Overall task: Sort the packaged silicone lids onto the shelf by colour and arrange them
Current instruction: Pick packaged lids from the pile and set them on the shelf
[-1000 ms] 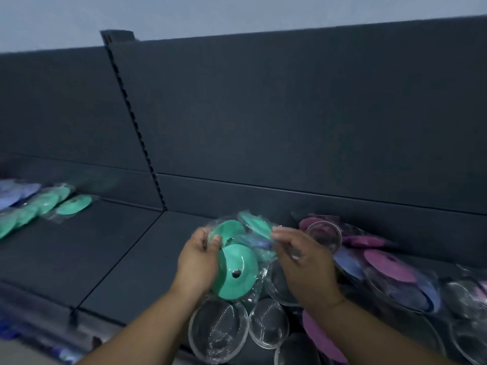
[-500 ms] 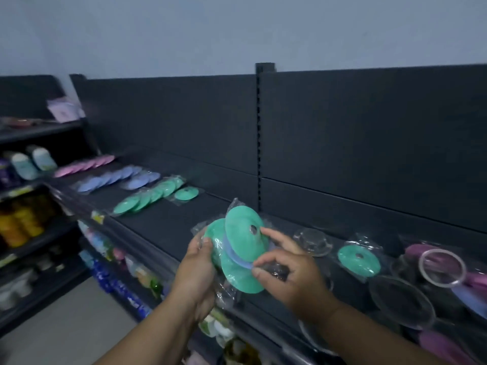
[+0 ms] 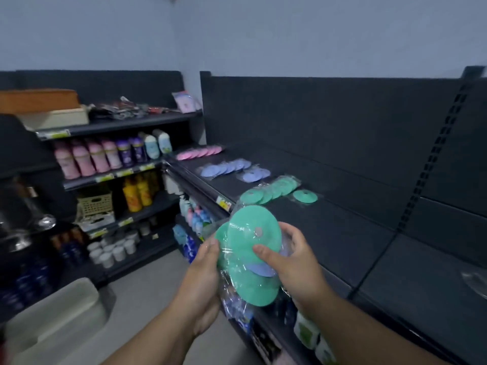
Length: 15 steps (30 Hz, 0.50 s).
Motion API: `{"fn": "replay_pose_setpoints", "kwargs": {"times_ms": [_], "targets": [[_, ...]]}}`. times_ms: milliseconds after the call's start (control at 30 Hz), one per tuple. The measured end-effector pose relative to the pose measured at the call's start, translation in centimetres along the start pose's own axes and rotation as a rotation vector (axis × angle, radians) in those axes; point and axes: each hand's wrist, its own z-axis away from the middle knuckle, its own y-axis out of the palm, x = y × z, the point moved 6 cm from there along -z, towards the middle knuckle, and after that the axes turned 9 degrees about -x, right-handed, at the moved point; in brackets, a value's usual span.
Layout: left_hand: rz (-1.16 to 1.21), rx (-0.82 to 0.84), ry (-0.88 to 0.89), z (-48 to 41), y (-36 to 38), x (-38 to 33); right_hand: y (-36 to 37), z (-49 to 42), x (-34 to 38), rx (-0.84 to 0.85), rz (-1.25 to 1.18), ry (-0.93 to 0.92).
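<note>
My left hand (image 3: 204,267) and right hand (image 3: 296,263), fingers (image 3: 288,234) clamped round floppy, slippery film-wrapped green silicone lids (image 3: 249,248); rims likely grip best.

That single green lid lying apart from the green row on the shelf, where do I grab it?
I'd pinch the near rim of the single green lid, coming from the aisle side. It lies flat on the shelf, nothing overlapping it; the back panel blocks the far side.

Held lids (image 3: 247,248) green, one blue; shelf (image 3: 329,225) rows pink, blue, green
</note>
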Motion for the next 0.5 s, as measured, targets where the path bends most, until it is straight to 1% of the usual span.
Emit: {"fn": "replay_pose_setpoints", "kwargs": {"times_ms": [133,233,333,500], "targets": [[-0.021,0.037,-0.001,-2.3,-2.7,-1.9,4.5,-2.4,-2.0,-0.099,-0.123,0.130],[0.000,-0.024,0.009,-5.5,-4.2,-2.7,6.8,-4.9,-3.7,-0.119,-0.185,0.218],[-0.013,-0.049,0.002,-9.7,-4.8,-2.8,8.1,-8.1,-4.8,-0.121,-0.220,0.264],[-0.044,-0.054,0.008,-17.9,-3.7,-2.7,8.3,-15.4,-5.8,-0.155,-0.256,0.294]]}}
